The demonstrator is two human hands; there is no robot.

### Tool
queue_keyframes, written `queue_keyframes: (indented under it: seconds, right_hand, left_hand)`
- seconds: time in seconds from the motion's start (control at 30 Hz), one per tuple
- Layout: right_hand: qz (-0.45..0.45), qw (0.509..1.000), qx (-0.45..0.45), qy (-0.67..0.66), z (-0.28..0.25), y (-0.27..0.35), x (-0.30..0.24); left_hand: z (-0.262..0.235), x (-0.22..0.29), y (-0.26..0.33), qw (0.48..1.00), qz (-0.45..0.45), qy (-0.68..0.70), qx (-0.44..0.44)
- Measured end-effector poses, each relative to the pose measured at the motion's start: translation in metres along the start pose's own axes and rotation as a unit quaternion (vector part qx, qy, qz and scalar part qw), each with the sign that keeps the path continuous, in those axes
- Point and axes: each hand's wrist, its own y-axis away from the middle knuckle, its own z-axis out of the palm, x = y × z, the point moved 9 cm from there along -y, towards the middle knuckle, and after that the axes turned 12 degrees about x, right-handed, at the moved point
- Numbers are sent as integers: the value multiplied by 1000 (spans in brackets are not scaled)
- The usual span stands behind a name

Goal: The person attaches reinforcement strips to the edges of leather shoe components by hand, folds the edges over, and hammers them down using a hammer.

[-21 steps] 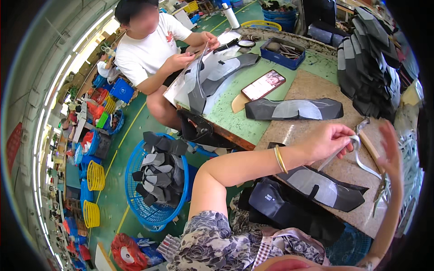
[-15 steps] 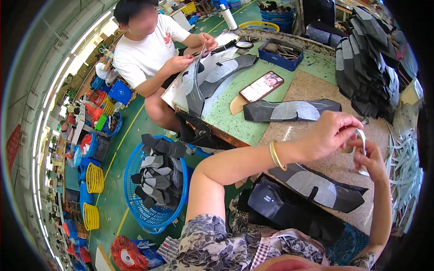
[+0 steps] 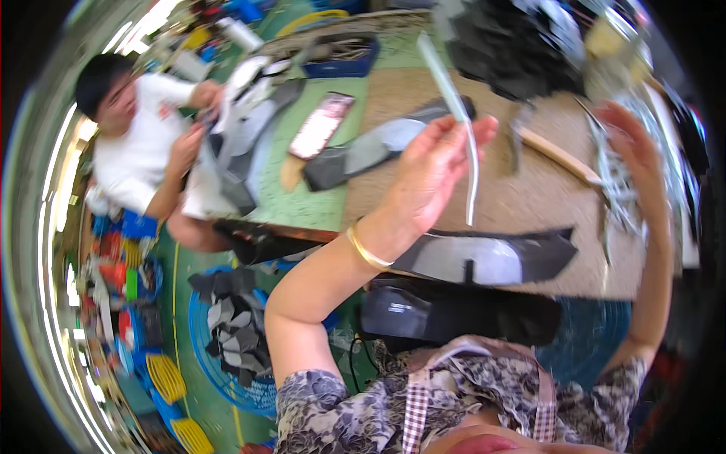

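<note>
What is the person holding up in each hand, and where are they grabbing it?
The left hand pinches a thin pale strip about midway along it. The right hand holds a bundle of similar strips near its top; blur hides the exact grip.

Across the table (image 3: pixel 393 98) from you, a person in a white shirt (image 3: pixel 140 155) handles grey cut pieces. A phone (image 3: pixel 321 125) lies on the green mat, a blue tray (image 3: pixel 340 57) behind it. On the floor beside you stands a blue basket (image 3: pixel 227 378) of dark pieces.

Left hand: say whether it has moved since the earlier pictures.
Yes. The left hand has moved away from the right hand, leftward along the table, and now sits over the near end of the grey-and-black cut piece by the phone.
</note>
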Motion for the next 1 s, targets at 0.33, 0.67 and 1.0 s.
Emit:
queue_keyframes:
  seconds: [0.33,0.67,1.0]
  right_hand:
    - [238,924,-158,-255,127,74,-17]
    - [287,939,-164,-89,102,124,-11]
    - [28,988,-123,89,112,122,-33]
  left_hand:
    - [17,-47,31,999,-22,25,-29]
    - [-34,-18,61,926,75,-370,-9]
    - [-35,-14,61,787,222,-570,-72]
